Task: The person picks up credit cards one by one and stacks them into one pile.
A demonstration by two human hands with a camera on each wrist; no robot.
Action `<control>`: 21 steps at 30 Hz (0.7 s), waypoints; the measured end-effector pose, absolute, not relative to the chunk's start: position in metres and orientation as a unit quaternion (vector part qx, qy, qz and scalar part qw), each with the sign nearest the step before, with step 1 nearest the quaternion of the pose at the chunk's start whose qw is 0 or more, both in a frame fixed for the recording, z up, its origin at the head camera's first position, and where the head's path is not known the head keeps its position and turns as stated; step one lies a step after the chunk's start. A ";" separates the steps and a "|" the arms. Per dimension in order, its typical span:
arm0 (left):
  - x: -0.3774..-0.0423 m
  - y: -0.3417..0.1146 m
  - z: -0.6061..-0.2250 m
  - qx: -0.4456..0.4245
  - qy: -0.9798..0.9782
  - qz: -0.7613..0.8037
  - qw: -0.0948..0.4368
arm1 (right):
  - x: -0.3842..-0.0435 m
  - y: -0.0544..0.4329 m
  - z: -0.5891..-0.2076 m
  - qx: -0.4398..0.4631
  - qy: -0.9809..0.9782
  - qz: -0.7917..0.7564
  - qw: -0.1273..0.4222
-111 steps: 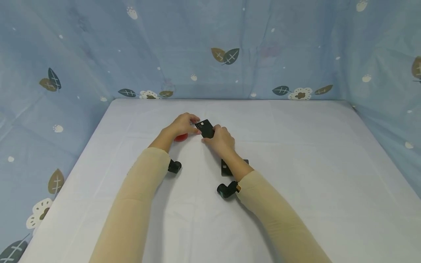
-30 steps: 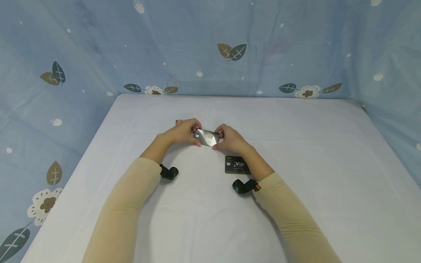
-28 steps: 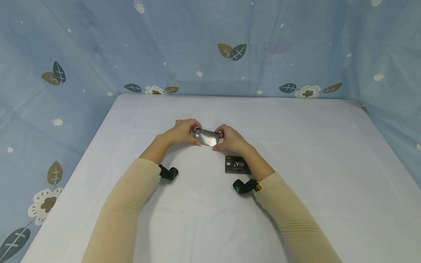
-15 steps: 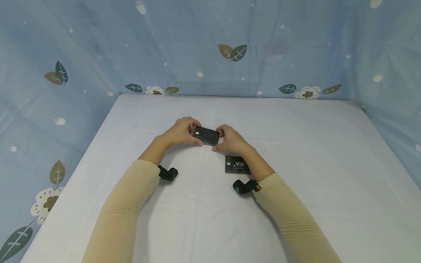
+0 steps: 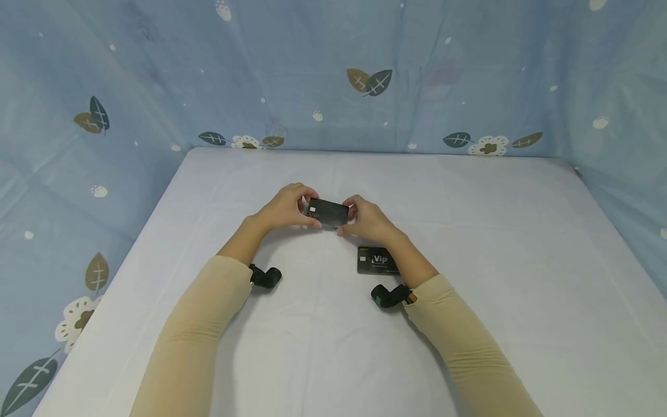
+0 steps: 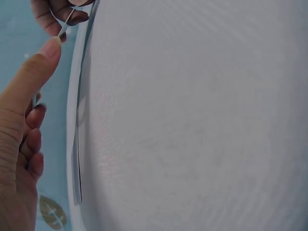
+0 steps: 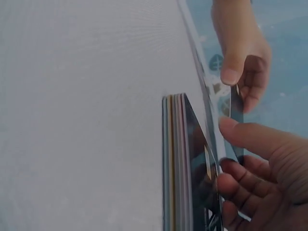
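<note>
A black bank-style card [image 5: 329, 213] with a chip and "VIP" lettering is held up between both hands above the white table. My left hand [image 5: 285, 207] pinches its left end between thumb and fingers. At the right end, my right hand [image 5: 369, 222] grips the card's corners with thumb and fingertips. In the right wrist view the same card [image 7: 236, 108] appears nearly edge-on between the two hands. Below my right wrist lies a stack of cards [image 5: 371, 260], its top one black with "Vip" on it; the forearm covers its right end. Differently coloured edges show in the stack [image 7: 175, 159].
The white-covered table [image 5: 521, 260] reaches back to a blue patterned curtain [image 5: 292, 69], which also rises on both sides. A black wrist camera [image 5: 268, 277] sits at the left cuff, another wrist camera [image 5: 388, 296] at the right cuff, close to the card stack.
Earlier the card slanted in my right hand, with a red object by the left hand; now the card is nearly level between both hands and the red is hidden. The card's glare has gone.
</note>
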State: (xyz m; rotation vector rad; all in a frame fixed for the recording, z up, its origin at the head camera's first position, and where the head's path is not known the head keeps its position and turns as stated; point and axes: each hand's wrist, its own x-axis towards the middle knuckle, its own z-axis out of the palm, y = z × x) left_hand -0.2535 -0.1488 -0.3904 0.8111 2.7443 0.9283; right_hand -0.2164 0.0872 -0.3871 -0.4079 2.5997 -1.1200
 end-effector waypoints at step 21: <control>-0.241 -0.140 -0.378 0.320 0.903 0.276 0.081 | -0.217 0.114 -0.376 -0.179 0.888 -0.397 0.150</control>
